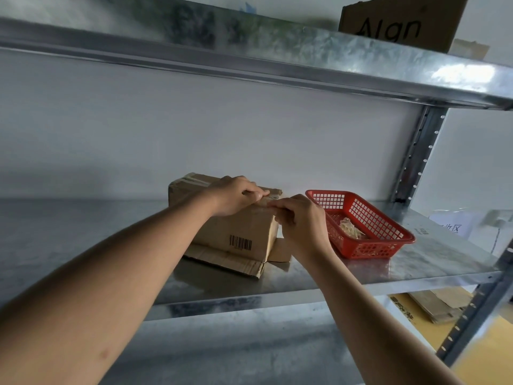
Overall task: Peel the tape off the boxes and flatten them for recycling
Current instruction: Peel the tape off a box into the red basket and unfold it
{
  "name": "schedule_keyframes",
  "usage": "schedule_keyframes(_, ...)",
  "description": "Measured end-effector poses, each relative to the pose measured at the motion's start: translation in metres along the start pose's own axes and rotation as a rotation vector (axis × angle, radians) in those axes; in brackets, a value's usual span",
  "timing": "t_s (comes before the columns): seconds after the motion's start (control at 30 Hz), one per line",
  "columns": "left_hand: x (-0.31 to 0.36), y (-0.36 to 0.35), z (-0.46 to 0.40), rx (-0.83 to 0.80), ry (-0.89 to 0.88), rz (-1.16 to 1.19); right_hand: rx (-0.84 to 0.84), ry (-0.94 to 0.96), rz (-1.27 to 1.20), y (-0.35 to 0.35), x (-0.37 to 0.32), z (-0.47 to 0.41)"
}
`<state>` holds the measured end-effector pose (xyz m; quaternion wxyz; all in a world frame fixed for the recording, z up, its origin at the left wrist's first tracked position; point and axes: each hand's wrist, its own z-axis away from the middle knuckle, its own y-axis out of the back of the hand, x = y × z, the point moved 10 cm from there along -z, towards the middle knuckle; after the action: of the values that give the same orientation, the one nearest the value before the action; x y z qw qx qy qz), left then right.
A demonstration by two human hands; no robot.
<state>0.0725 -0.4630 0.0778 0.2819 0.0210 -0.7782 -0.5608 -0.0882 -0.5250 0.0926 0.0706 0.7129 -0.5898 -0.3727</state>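
- The box stands on the metal shelf, left of the red basket, with its bottom flaps splayed out on the shelf; tape runs along its top.
- The left hand lies on the top edge, fingers curled over it, holding the box down; keep that pressure firm so the box does not lift.
- The right hand pinches at the near right corner, apparently on a tape end; whether the tape is truly caught is hard to tell.
- Judged best: pull low and slow along the seam, so the strip comes off whole; drop it in the basket, where a crumpled wad already lies.
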Motion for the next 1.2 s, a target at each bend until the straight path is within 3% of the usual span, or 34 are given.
schedule_keyframes(0.23,-0.002,0.0,0.003,0.031,0.005,0.005,0.004,-0.074,-0.028,-0.003,0.0,0.014)
schedule_keyframes(0.53,0.003,-0.005,0.009,-0.042,0.021,-0.115,0.12,-0.371,-0.3,0.029,0.045,0.041)
schedule_keyframes(0.67,0.017,-0.014,0.012,-0.077,0.019,-0.274,0.229,-0.345,-0.106,0.048,0.041,0.04)
schedule_keyframes(0.9,0.054,-0.035,-0.007,-0.053,-0.04,-0.382,0.257,-0.395,-0.031,0.071,0.068,0.026)
schedule_keyframes(1.2,0.072,-0.034,-0.044,0.002,0.282,-0.302,0.269,-0.424,0.065,0.113,0.128,0.005)
